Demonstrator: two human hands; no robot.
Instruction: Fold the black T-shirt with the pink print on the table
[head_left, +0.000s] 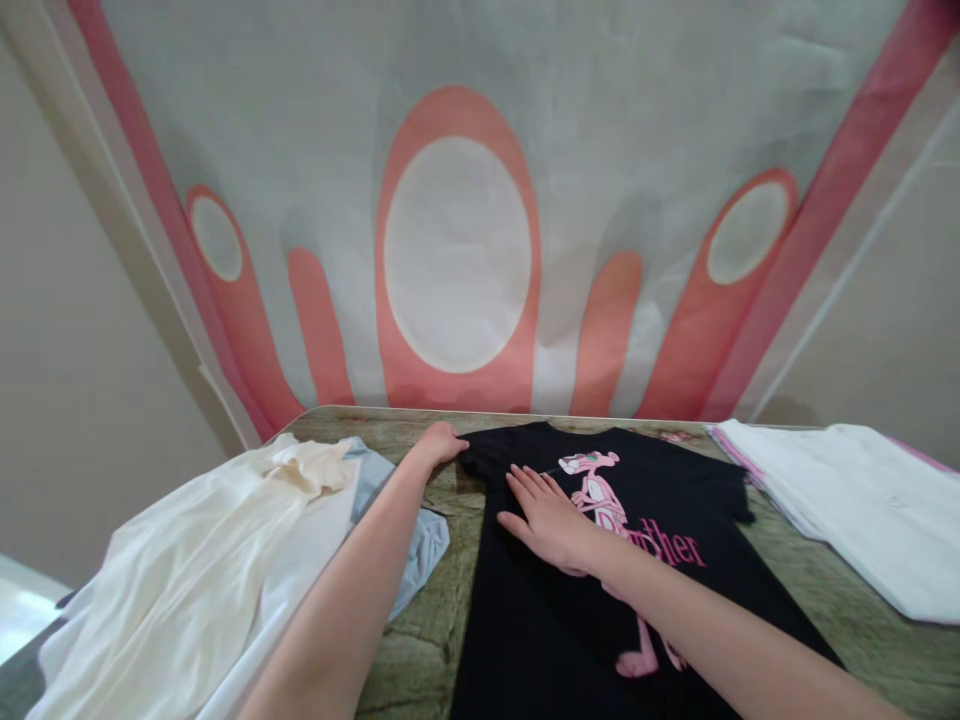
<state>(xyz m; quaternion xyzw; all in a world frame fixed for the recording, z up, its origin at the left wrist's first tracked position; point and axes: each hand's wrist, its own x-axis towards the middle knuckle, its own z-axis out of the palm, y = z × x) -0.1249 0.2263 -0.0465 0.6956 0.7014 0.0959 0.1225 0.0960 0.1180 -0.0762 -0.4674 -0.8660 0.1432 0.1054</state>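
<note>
A black T-shirt [517, 620] with a pink panther print lies spread out on the table, its neckline toward the far edge. At the end of its left sleeve, my left hand [440, 446] has its fingers closed on the fabric. My right hand [551, 520] rests flat on the chest of the shirt, fingers stretched out, beside the printed figure. My right forearm crosses the print and hides part of the figure and lettering.
Cream and white garments [217, 560] lie in a loose heap at the left, with a light blue cloth [427, 555] beside them. Folded white clothing [862, 500] sits at the right. The wood-patterned table [420, 650] ends at a wall hanging [585, 130] with pink shapes.
</note>
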